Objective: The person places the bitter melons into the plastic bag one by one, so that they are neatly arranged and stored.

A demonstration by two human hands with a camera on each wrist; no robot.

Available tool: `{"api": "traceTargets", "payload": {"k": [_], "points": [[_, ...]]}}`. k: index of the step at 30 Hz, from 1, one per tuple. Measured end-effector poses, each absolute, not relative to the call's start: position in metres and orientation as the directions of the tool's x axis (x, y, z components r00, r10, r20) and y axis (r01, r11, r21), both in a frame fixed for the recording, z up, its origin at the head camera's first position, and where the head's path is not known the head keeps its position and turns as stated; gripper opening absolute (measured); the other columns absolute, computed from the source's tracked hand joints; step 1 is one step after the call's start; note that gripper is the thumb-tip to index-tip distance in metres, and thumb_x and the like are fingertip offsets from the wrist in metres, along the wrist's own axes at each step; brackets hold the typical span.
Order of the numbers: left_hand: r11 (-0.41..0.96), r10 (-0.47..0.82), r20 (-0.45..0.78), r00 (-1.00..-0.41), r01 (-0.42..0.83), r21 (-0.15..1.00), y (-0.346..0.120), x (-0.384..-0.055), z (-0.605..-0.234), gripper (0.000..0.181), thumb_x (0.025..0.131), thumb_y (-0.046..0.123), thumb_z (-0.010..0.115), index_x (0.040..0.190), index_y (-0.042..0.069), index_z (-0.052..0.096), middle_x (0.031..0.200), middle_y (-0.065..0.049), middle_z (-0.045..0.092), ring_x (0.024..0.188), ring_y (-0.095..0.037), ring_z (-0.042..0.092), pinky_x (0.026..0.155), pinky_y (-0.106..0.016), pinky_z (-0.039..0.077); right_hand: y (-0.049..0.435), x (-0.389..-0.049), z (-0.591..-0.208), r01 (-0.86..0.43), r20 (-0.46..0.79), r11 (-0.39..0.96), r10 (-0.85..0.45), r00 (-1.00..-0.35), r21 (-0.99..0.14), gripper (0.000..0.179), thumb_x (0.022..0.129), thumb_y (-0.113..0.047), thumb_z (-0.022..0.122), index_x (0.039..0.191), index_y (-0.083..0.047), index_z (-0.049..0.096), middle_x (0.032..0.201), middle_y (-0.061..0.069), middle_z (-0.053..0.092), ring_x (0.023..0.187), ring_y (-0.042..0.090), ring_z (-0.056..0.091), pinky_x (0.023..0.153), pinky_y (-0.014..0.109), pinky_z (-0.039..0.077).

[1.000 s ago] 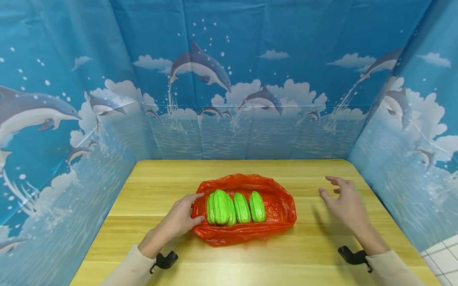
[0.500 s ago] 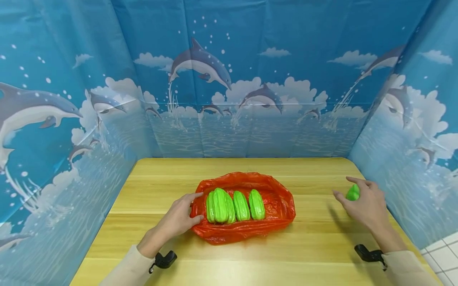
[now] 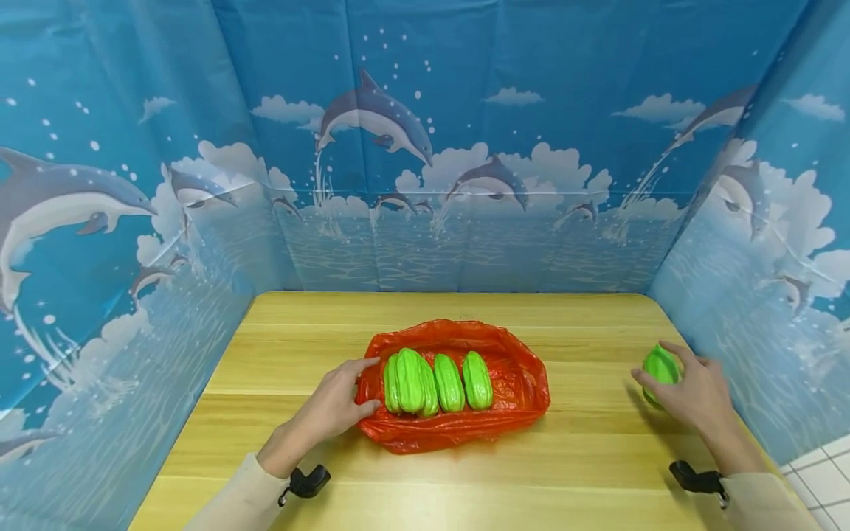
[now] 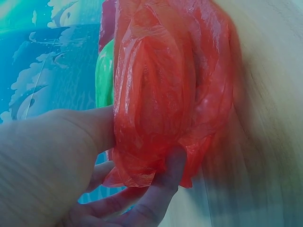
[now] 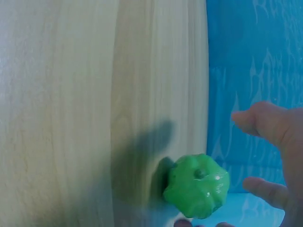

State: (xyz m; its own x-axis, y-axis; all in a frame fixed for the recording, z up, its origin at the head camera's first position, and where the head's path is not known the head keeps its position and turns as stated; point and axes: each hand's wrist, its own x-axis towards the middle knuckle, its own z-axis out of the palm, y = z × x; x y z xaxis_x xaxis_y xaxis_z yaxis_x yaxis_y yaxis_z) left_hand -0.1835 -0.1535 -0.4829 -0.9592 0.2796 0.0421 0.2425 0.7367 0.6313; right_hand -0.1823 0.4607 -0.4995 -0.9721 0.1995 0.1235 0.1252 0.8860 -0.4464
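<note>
A red plastic bag (image 3: 458, 435), its mouth spread wide, lies mid-table with several ribbed green vegetables (image 3: 448, 383) side by side inside. My left hand (image 3: 330, 402) holds the bag's left end; in the left wrist view its thumb and fingers (image 4: 165, 177) are on either side of the thin red plastic. Far to the right, my right hand (image 3: 693, 391) is at another ribbed green vegetable (image 3: 660, 369) on the table. Its fingers are spread around this one, and the right wrist view shows a gap between the thumb (image 5: 258, 120) and the lobed, stem-dimpled end.
The light wooden table (image 3: 299, 332) ends close beyond the right-hand vegetable. Blue dolphin-print sheeting (image 3: 458, 243) stands along the back and both sides. White floor tiles (image 3: 826, 483) show at the lower right.
My right hand has moved right and slightly nearer the body, coming around the lone green vegetable, now more exposed to view. The left hand stays at the bag.
</note>
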Motion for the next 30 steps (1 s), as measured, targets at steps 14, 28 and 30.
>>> {"api": "traceTargets", "payload": {"k": [14,28,30], "points": [[0.74,0.272,0.032,-0.962,0.231,0.631,-0.157,-0.183,-0.485,0.076,0.097,0.01,0.095,0.166,0.006,0.063,0.164,-0.022,0.067,0.152,-0.047,0.065,0.125,-0.066,0.057,0.46,-0.183,-0.501,0.113,0.132,0.882,0.193,-0.972,-0.458,0.066,0.113,-0.028,0.074,0.162,0.012,0.054,0.149,0.052,0.061,0.124,0.069,0.071,0.097,0.076,0.044],[0.74,0.276,0.032,-0.961,0.233,0.631,-0.156,-0.185,-0.486,0.077,0.098,0.01,0.094,0.167,0.005,0.061,0.166,-0.022,0.066,0.153,-0.046,0.065,0.126,-0.064,0.057,0.43,-0.182,-0.488,0.108,0.141,0.86,0.203,-0.969,-0.499,0.073,0.113,-0.031,0.074,0.169,0.009,0.05,0.154,0.048,0.062,0.123,0.062,0.077,0.076,0.054,0.057],[0.739,0.276,0.033,-0.961,0.234,0.632,-0.156,-0.186,-0.486,0.077,0.098,0.011,0.094,0.167,0.005,0.061,0.165,-0.022,0.067,0.153,-0.046,0.065,0.126,-0.064,0.057,0.426,-0.181,-0.485,0.101,0.151,0.859,0.202,-0.968,-0.502,0.074,0.112,-0.031,0.075,0.169,0.009,0.05,0.154,0.047,0.062,0.123,0.063,0.077,0.074,0.051,0.059]]}}
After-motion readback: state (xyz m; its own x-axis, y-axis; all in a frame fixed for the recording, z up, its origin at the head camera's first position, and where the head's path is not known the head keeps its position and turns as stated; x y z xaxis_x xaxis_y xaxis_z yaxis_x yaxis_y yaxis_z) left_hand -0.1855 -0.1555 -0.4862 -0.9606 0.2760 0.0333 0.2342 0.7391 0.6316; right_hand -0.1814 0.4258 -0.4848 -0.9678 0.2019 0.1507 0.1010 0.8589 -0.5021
